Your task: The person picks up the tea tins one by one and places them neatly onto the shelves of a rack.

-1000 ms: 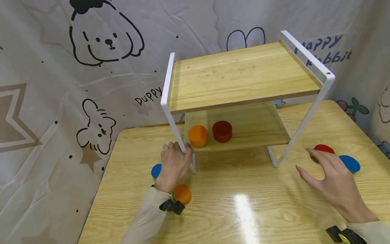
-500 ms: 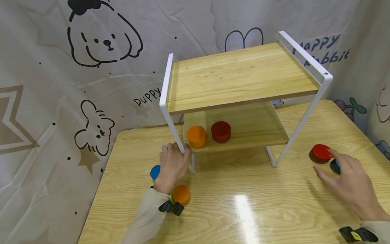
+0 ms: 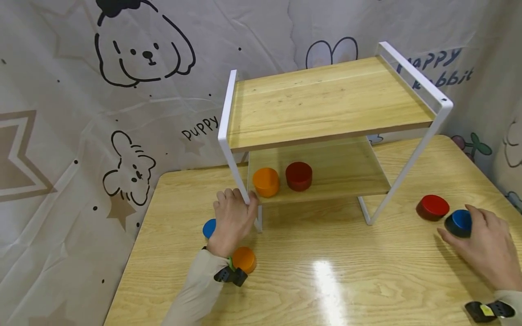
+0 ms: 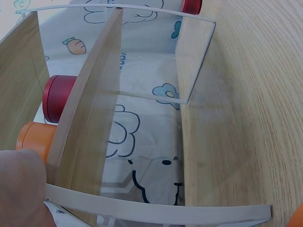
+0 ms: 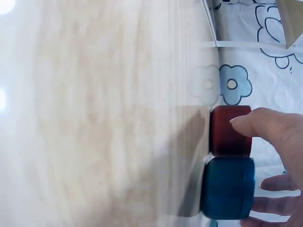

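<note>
My left hand [image 3: 234, 219] grips the left end of a two-tier shelf [image 3: 326, 106], at the white metal leg by the lower board. In the left wrist view its thumb [image 4: 23, 189] lies beside that frame. At the far right, my right hand [image 3: 487, 244] is around a blue round tin [image 3: 461, 222], thumb and fingers spread apart. A red round tin [image 3: 433, 207] stands just left of it. In the right wrist view the thumb [image 5: 258, 124] overlaps the red tin, while other fingers show behind the blue tin [image 5: 228, 189]; contact is unclear.
On the lower board sit an orange tin [image 3: 266, 182] and a dark red tin [image 3: 299, 176]. Another orange tin [image 3: 244, 259] stands on the table by my left wrist, with a blue tin [image 3: 209, 228] partly behind the hand. Printed cloth [image 3: 171, 117] hangs behind.
My right hand has moved right, from over the red tin to around the blue tin, uncovering the red one. The left hand stays on the shelf.
</note>
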Action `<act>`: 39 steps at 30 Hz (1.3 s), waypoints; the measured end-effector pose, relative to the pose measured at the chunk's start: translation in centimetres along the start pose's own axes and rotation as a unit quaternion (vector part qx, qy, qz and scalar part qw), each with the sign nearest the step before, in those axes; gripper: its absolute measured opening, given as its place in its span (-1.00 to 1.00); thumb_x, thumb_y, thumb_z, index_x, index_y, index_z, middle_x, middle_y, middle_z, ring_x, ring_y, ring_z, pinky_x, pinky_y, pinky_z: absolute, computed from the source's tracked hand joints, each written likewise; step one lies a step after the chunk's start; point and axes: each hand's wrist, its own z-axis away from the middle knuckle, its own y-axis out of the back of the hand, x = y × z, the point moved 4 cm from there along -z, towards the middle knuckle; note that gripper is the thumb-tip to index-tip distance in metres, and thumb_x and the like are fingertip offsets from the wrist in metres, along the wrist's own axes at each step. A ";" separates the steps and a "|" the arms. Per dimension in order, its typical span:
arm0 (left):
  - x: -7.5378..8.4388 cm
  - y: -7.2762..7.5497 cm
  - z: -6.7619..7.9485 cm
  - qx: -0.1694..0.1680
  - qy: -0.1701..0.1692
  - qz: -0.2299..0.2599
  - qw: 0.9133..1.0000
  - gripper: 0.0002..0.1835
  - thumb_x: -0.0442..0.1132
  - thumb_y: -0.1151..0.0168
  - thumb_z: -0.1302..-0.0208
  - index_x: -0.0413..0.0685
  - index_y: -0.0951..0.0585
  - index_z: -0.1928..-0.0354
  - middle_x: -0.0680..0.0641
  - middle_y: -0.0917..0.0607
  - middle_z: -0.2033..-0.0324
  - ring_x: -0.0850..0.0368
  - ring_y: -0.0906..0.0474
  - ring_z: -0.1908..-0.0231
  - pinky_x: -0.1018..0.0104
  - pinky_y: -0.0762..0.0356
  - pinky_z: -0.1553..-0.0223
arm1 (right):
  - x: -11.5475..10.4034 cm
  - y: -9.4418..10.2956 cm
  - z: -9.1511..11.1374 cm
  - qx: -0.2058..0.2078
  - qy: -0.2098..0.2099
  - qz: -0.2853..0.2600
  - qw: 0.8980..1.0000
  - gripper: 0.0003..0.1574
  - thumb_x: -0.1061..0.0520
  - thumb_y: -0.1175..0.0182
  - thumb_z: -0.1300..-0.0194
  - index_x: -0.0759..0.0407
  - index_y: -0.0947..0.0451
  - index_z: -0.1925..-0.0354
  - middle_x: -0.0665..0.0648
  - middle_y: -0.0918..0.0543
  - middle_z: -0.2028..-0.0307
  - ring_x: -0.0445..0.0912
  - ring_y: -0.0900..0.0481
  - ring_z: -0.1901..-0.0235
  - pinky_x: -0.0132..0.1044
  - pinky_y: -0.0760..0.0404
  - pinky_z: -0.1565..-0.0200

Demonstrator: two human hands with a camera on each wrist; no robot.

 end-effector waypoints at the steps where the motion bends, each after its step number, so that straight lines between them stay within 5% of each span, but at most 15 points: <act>1: 0.0 0.0 0.0 0.001 -0.001 -0.003 1.000 -0.52 0.02 0.21 -0.39 -0.21 -0.42 0.53 -0.15 -0.32 0.57 -0.10 -0.20 0.51 0.17 -0.14 0.45 | 0.1 -0.1 0.0 -0.008 -0.016 0.006 1.000 0.13 0.00 -0.39 -0.07 0.61 -0.03 -0.31 0.69 -0.17 -0.11 0.55 -0.12 -0.11 0.39 -0.15 -0.12; 10: 0.1 0.0 0.0 0.003 -0.003 -0.010 1.000 -0.52 0.02 0.21 -0.39 -0.22 -0.41 0.51 -0.16 -0.31 0.54 -0.11 -0.20 0.48 0.13 -0.13 0.41 | 1.0 -0.9 -0.3 -0.049 -0.112 0.016 0.992 0.08 0.18 -0.32 -0.14 0.58 0.09 -0.36 0.67 -0.02 -0.22 0.53 -0.02 -0.22 0.41 -0.18 -0.14; 39: 0.0 -0.1 0.1 0.011 -0.002 0.010 1.000 -0.53 0.01 0.20 -0.39 -0.21 -0.42 0.51 -0.16 -0.32 0.53 -0.10 -0.19 0.46 0.14 -0.10 0.39 | 1.8 -1.3 -0.5 -0.058 -0.114 -0.029 0.991 0.00 0.22 -0.28 -0.18 0.57 0.07 -0.36 0.75 -0.12 -0.15 0.60 -0.15 -0.12 0.43 -0.22 -0.08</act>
